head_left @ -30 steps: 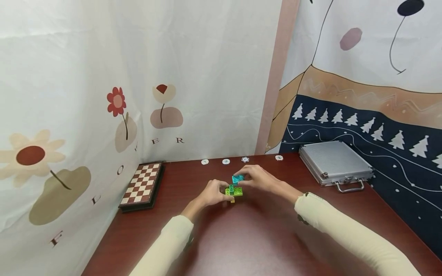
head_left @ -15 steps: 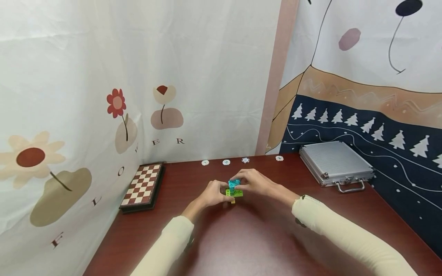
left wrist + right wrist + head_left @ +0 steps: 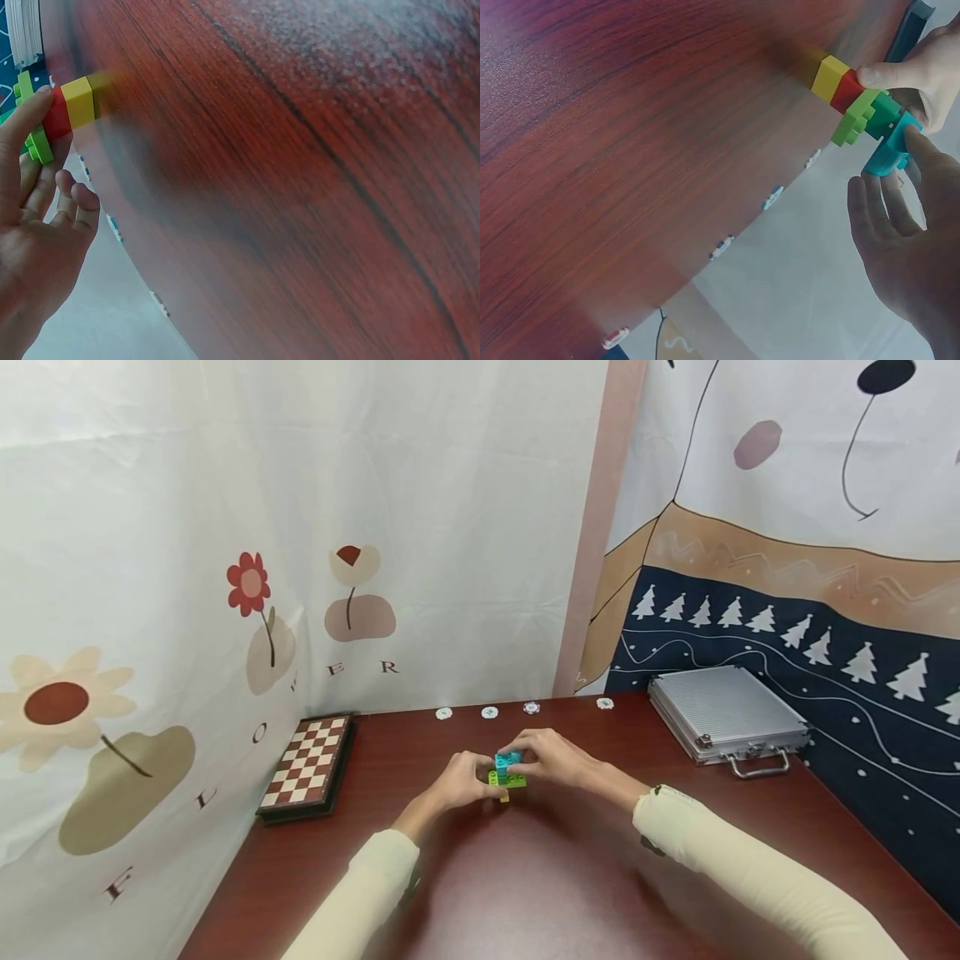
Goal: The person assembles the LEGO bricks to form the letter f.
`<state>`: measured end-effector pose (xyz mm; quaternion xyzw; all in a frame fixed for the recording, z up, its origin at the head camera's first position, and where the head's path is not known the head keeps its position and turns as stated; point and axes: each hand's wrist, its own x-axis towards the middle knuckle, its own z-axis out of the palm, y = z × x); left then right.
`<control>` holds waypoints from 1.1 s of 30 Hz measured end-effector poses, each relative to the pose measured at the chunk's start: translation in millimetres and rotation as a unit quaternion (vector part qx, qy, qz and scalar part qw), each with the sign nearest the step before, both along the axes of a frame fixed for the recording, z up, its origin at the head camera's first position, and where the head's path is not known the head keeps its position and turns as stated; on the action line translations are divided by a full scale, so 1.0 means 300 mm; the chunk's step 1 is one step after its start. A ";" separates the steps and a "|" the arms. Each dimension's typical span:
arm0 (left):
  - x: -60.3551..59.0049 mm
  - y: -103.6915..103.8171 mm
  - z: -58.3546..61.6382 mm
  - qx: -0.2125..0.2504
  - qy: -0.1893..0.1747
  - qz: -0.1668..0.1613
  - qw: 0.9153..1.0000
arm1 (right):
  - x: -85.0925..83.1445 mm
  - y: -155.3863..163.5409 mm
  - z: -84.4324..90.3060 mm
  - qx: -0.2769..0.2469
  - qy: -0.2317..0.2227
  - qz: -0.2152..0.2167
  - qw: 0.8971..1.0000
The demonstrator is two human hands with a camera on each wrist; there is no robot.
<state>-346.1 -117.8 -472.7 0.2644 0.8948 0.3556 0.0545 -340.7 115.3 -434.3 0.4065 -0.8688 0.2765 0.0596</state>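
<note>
We've got our left hand (image 3: 459, 779) gripping the brick stack (image 3: 507, 778) while our right hand (image 3: 551, 758) pinches the teal brick (image 3: 507, 762) on top.

Head view looks down from above; wrist views skim the shared table (image 3: 570, 893) closely.

letters on the flower curtain (image 3: 187, 635)

the only readable text is a curved run of dark capital letters printed on the white curtain, well to the left of the left hand's fingers (image 3: 480, 770): "f" lowest, then "l", "o", a partly hidden letter that looks like "w", then "e" and "r" up and behind the fingers. the small round chips (image 3: 489, 712) just beyond the fingertips bear marks too small to read.
</note>
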 end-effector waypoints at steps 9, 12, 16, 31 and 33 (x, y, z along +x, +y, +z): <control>-0.004 0.001 0.000 -0.003 0.010 -0.001 1.000 | 0.003 0.002 -0.005 0.002 0.005 -0.001 1.000; -0.002 0.002 0.000 -0.004 0.008 -0.001 1.000 | 0.002 0.002 -0.010 -0.002 0.003 -0.002 1.000; -0.002 0.001 0.000 -0.006 0.008 -0.001 1.000 | 0.004 0.001 -0.017 -0.006 0.004 -0.005 1.000; 0.001 0.000 -0.001 -0.004 0.013 0.005 1.000 | 0.015 -0.009 -0.017 0.025 0.017 -0.024 0.999; 0.001 0.001 -0.001 -0.005 0.014 0.006 1.000 | 0.018 -0.008 -0.022 0.019 0.010 -0.028 0.999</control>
